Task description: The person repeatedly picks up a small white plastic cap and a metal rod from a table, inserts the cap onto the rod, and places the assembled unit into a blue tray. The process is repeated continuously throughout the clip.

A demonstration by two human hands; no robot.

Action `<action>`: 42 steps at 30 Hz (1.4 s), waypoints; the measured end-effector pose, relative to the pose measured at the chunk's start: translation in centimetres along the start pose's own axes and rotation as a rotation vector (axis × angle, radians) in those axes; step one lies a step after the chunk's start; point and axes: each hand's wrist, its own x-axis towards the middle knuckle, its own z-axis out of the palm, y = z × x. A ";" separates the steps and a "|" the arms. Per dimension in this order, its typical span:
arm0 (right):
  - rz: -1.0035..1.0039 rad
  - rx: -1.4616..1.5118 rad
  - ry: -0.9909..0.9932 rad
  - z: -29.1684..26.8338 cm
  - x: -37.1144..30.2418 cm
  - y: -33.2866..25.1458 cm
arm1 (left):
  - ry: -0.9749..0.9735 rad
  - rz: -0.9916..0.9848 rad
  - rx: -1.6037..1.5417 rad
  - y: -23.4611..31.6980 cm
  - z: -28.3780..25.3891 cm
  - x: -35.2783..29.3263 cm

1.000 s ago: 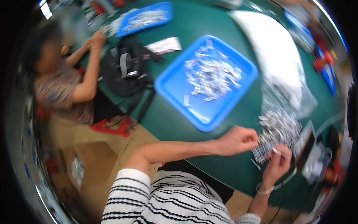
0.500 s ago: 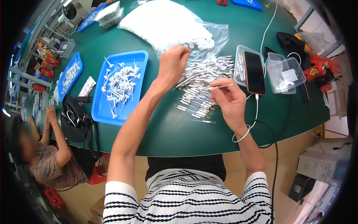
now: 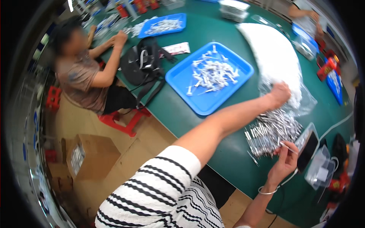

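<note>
A thin rod (image 3: 289,148) is pinched between the thumb and fingers of the right hand (image 3: 286,154), its long axis slanting from far left to near right. The left hand (image 3: 280,94) is reached across to the near end of the bag (image 3: 307,105), its fingers curled down; whether anything is gripped there cannot be told. The bag is filled with white pieces (image 3: 279,53), and the left hand is the nearer one to them. From that hand the rod lies on the near side and slightly right, with the pile (image 3: 272,131) of similar rods spread between the two hands. The right hand is held just over the pile's near right edge.

Just right of the right hand, a phone (image 3: 308,150) is seen leaning by a clear box (image 3: 302,137). Left of the pile, a blue tray (image 3: 201,106) holding white-headed sticks (image 3: 216,76) is set on the green tabletop (image 3: 228,163). Farther left, a black backpack (image 3: 131,66) is placed near a seated co-worker (image 3: 85,78).
</note>
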 end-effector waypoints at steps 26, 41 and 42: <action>0.214 0.503 -0.070 5.3 2.1 1.8 | -0.203 -0.662 -1.730 3.4 -16.4 -16.0; 0.133 0.377 -0.068 5.4 1.6 3.1 | -0.256 -0.903 -1.835 0.9 -15.8 -15.8; 0.137 0.378 -0.065 5.5 1.6 3.1 | -0.255 -0.916 -1.838 1.0 -15.9 -15.8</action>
